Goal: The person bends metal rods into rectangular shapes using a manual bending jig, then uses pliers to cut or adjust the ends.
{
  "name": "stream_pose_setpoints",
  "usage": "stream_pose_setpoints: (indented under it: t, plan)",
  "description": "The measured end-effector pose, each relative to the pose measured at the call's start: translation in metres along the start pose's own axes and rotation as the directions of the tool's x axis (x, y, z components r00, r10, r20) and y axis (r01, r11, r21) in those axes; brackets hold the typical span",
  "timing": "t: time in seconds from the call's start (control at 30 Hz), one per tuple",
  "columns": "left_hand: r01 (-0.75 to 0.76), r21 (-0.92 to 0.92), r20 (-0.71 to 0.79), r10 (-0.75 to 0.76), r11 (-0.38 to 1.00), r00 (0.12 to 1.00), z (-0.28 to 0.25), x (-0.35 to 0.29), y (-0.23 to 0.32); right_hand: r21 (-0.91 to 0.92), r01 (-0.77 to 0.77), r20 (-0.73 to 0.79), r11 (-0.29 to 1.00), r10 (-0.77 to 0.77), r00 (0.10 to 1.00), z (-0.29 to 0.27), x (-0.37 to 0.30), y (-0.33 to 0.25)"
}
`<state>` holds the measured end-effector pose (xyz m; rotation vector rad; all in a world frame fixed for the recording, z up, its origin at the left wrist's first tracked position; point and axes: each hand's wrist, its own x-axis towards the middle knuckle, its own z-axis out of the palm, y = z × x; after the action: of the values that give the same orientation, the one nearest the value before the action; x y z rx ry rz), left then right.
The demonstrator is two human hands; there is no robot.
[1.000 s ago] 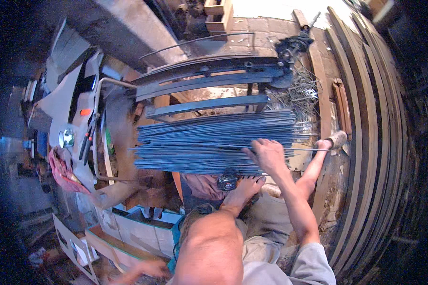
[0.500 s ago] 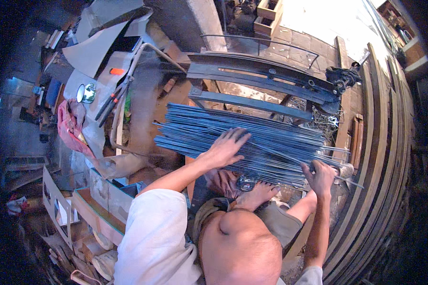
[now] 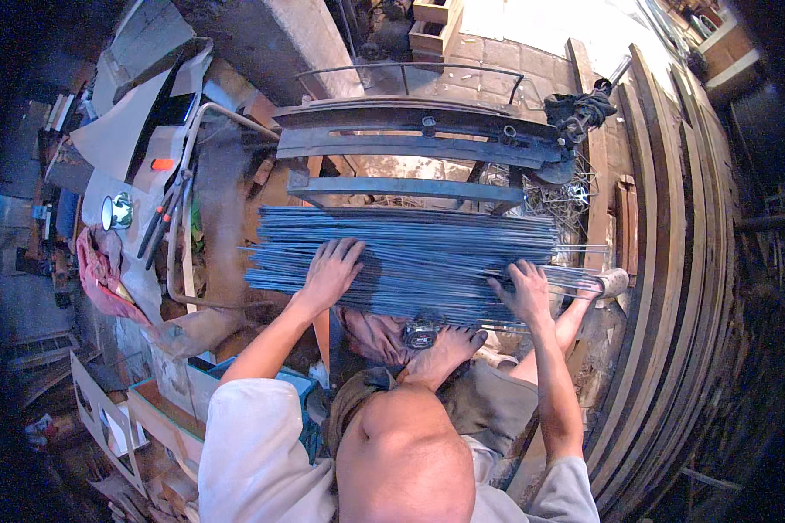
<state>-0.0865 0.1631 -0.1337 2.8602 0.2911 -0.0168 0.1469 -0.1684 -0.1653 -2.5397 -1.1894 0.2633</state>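
Observation:
A wide layer of thin, dark blue-grey metal rods (image 3: 410,261) lies crosswise in front of me, their ends uneven at both sides. My left hand (image 3: 331,275) rests on the left part of the rods, fingers stretched forward and apart. Toward the right end, my right hand (image 3: 527,295) lies over the near rods with its thumb spread from the fingers. No rod is visibly gripped by either hand. A few rods stick out past the others at the right. What supports the rods is mostly hidden.
Just beyond the rods stands a dark metal frame (image 3: 392,186) with bolts. Bent wire pieces (image 3: 563,196) lie behind the right end. Long beams (image 3: 663,261) run along the right. At left are red-handled cutters (image 3: 157,228), a mug (image 3: 117,212) and a pink cloth (image 3: 100,275). My bare foot (image 3: 449,353) is near.
My right hand has come off the rods' right end and moved left onto them, its fingers opening. The left hand stays on the rods, nearer their left end. The whole view has shifted and turned.

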Motion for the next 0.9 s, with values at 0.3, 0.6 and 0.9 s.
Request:
stream_pose_setpoints:
  t: [0.3, 0.6, 0.9]
  plan:
    - [-0.136, 0.054, 0.084, 0.131, 0.989, 0.988, -0.006, 0.014, -0.016, -0.105, -0.168, -0.372, 0.98, 0.118, 0.921, 0.001, -0.024, -0.001]
    - [-0.085, 0.134, 0.233, 0.052, 0.987, 0.971, -0.025, 0.013, -0.036, 0.128, -0.441, -0.485, 0.888, 0.444, 0.753, -0.034, -0.049, 0.101]
    - [0.048, 0.204, 0.134, -0.077, 0.978, 0.988, -0.04, -0.025, -0.095, 0.49, -0.47, -0.25, 0.734, 0.635, 0.731, 0.003, -0.056, 0.138]
